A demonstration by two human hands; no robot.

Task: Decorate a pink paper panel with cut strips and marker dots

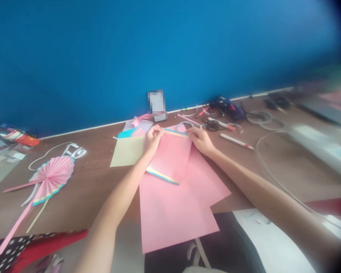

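Observation:
Between my two hands is a pink paper sheet (172,155) with blue and cream bands along its top and bottom edges. My left hand (153,139) pinches its upper left corner. The upper right corner is in the closed fingers of my right hand (201,140). Larger pink paper sheets (177,218) lie beneath it, overlapping and reaching past the table's front edge. A pale yellow sheet (127,152) rests left of my left hand. Farther left lies a pleated pink paper fan (55,176) with blue and cream edging and pink strips.
Behind my right hand are dark cables (223,108) and a white ring (184,124). A white pen-like stick (236,141) lies to the right, near a long white cord (263,161). A blurred-out upright object (157,105) stands against the blue wall (130,57).

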